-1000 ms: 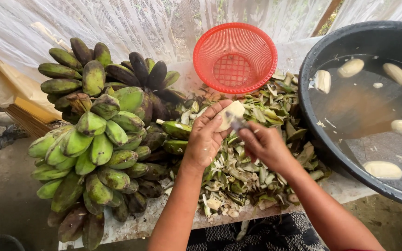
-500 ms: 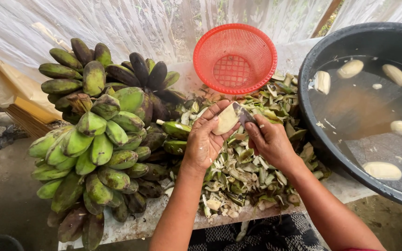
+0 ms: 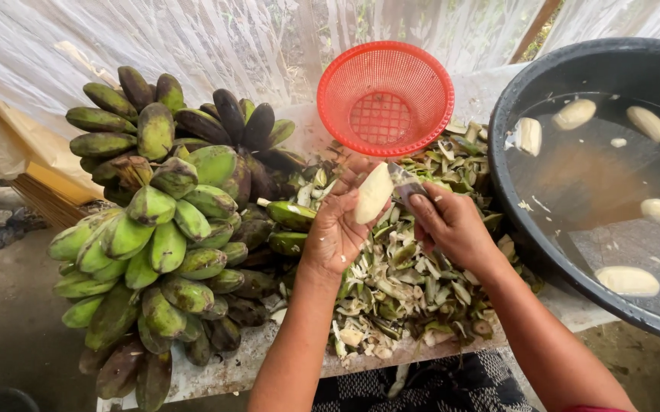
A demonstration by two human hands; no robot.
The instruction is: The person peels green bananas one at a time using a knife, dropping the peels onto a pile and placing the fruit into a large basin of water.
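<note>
The likeliest slip, as I judge it, is the small metal blade (image 3: pixel 404 181) in the right hand (image 3: pixel 452 225): its edge rests against the pale, peeled banana (image 3: pixel 373 192) just beside the left thumb and fingertips, so a push too far along the slick flesh could nick the left hand (image 3: pixel 336 233). The wet, smooth fruit could also slide out of the palm and drop into the heap of green and cream peel scraps (image 3: pixel 398 282) that covers the near edge of the rough grey worktop (image 3: pixel 223 374).

The peeled banana lies slanted across the left palm, upper end past the fingertips; the left fingers (image 3: pixel 328 204) curl up around its left side and grasp it from beneath. The right fingers (image 3: pixel 421 210) are clenched on the blade's handle, index pressed along its top, touching the banana's right side.

To the left of the hands, a large bunch of green, partly blackened bananas (image 3: pixel 162 229) overhangs the worktop's left edge. To the right, off its right edge, a wide black plastic tub of cloudy water (image 3: pixel 543 252) holds several peeled bananas afloat; one more tossed carelessly could splash. At the far edge a round red mesh plastic basket (image 3: pixel 385 98) leans against white netting (image 3: pixel 192 46).
</note>
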